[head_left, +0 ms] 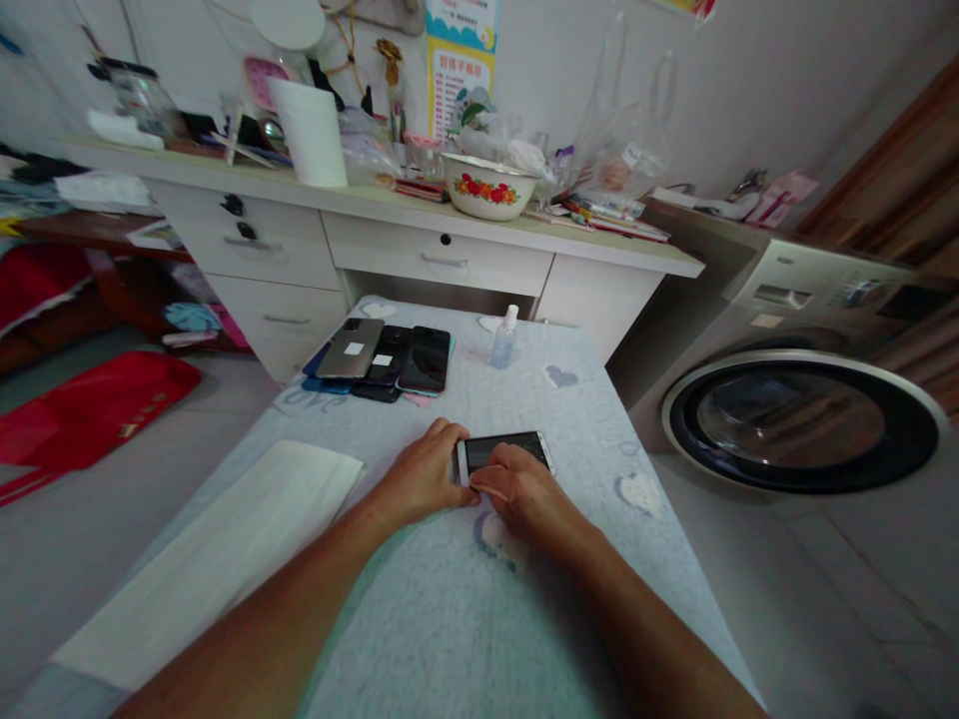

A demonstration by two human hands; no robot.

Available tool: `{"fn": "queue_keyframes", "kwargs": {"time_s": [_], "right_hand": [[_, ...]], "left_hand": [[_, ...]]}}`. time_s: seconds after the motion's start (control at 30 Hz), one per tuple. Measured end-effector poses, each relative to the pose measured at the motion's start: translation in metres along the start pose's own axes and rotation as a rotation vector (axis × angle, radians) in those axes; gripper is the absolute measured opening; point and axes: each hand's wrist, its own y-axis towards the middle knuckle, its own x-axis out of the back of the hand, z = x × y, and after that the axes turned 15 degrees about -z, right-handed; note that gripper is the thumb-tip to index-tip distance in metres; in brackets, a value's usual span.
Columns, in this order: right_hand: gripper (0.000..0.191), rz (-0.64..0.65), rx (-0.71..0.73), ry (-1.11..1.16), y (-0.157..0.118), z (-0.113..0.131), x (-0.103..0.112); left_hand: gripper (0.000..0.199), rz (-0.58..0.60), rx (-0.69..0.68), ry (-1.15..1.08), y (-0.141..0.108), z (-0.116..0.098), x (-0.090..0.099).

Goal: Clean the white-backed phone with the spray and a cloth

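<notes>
A smartphone (476, 453) with a white frame and dark screen lies face up on the cloth-covered table (450, 619). My left hand (429, 475) grips its left end, thumb at the near corner and fingers at the far one. Over the phone's near edge is my right hand (528, 494), its fingers pinched together on the screen close to the left end. Whatever those fingers hold, if anything, is hidden. Beyond the phone, a small clear spray bottle (503, 342) stands upright. To its left lie stacked phones (426, 359), some bearing white labels.
A long pale folded sheet (225, 559) lies along the table's left side. A white cabinet (367, 240) stands at the far end, with a floral enamel bowl (490, 190) and clutter on top. A washing machine (786, 300) is at the right, a red bag (90, 409) on the left floor.
</notes>
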Motion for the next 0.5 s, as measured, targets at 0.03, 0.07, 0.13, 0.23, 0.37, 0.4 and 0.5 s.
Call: {"fn": "queue_keyframes", "kwargs": {"time_s": [0.03, 0.07, 0.13, 0.23, 0.37, 0.4, 0.5], "right_hand": [[0.020, 0.016, 0.011, 0.020, 0.000, 0.001, 0.003], [0.021, 0.031, 0.015, 0.037, 0.001, 0.001, 0.006], [0.023, 0.060, 0.010, 0.061, 0.001, -0.001, 0.013], [0.024, 0.110, 0.012, 0.090, 0.000, -0.009, 0.023], [0.026, 0.133, -0.057, 0.091, -0.002, -0.025, 0.036], [0.026, 0.141, -0.079, 0.088, -0.002, -0.029, 0.039], [0.026, 0.168, -0.114, 0.093, -0.004, -0.039, 0.048]], "left_hand": [[0.060, 0.003, -0.002, 0.004, 0.000, 0.000, 0.000], [0.060, 0.004, -0.005, 0.006, 0.000, 0.000, 0.000], [0.061, 0.003, -0.010, 0.006, 0.000, 0.000, 0.000], [0.062, -0.003, -0.008, -0.002, -0.001, 0.001, 0.000], [0.061, -0.001, -0.013, 0.012, -0.001, 0.000, 0.002], [0.060, 0.002, -0.013, 0.017, 0.000, -0.001, 0.002], [0.060, 0.012, -0.012, 0.016, 0.000, -0.001, 0.002]]}}
